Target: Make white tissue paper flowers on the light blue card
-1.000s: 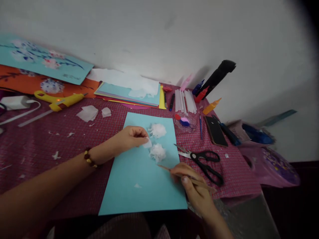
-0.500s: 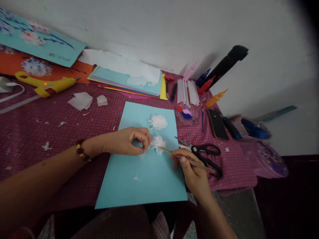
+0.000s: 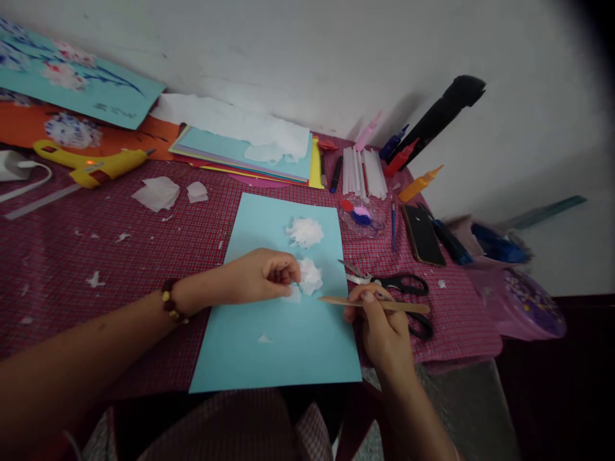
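Observation:
A light-blue sheet of paper (image 3: 269, 365) lies before me, bearing two ruffled white tissue-paper flowers, an upper one (image 3: 305, 232) and a lower one (image 3: 310, 276). My left hand (image 3: 266, 275) is closed, pinching a small piece of white tissue paper (image 3: 292, 296) just beside the lower flower. My right hand (image 3: 379, 320) grips a flat wooden stick (image 3: 403, 307), its pointed tip aimed left over the sheet, a little below the lower flower and apart from it. A pair of black-handled scissors (image 3: 403, 283) lies partly behind my right hand. A small white scrap (image 3: 264, 339) rests low on the sheet.
A yellow hot glue gun (image 3: 103, 169) with an orange light lies at the left, near tissue squares (image 3: 157, 193). Stacked coloured papers (image 3: 202, 142) lie against the wall. On the right are glue sticks (image 3: 353, 173), a phone (image 3: 423, 235) and a pink basket (image 3: 509, 314).
My left hand has moved slightly right with its tissue piece, its fingers curling tighter. My right hand has drawn the stick's tip down and right, off the lower flower.

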`<state>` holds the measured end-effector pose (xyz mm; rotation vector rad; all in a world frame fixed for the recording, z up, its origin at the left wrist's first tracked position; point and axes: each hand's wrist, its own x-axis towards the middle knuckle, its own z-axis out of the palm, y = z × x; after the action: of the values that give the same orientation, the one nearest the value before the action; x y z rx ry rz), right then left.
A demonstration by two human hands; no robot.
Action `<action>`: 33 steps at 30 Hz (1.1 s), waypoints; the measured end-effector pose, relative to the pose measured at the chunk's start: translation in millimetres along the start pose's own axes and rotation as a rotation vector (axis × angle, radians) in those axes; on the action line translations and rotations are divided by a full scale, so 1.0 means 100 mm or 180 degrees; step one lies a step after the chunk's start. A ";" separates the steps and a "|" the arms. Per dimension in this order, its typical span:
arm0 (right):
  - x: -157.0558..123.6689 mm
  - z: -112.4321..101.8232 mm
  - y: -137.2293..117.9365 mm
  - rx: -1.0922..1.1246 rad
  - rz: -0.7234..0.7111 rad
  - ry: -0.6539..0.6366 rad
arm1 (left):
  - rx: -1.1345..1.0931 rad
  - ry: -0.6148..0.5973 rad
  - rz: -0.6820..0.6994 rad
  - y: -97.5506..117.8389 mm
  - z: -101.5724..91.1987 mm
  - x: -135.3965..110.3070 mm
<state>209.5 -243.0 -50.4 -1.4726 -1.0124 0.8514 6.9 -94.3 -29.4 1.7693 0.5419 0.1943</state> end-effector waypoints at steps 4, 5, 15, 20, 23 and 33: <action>0.02 0.05 -0.08 -0.0256 -0.0111 -0.0045 | 0.0086 -0.0113 -0.0066 0.02 -0.03 0.00; 0.02 0.06 -0.10 -0.0304 -0.0150 -0.0094 | 0.0139 -0.0155 -0.0052 0.02 -0.04 0.00; 0.05 0.08 -0.12 -0.0420 -0.0314 -0.0288 | 0.0405 -0.0079 0.0545 -0.01 0.01 -0.01; 0.07 0.09 -0.14 -0.0400 -0.0273 -0.0267 | 0.0329 0.0259 0.0238 0.02 0.13 0.04; 0.06 0.09 -0.14 -0.0351 -0.0261 -0.0250 | 0.0437 0.0659 -0.0031 0.01 0.21 0.10; -0.07 0.06 -0.10 -0.0164 -0.0470 0.0120 | 0.0470 0.0956 -0.0140 0.05 0.24 0.14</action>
<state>199.9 -247.2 -41.6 -1.4323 -1.1074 0.6942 30.4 -109.6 -33.8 1.8814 0.8278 0.4020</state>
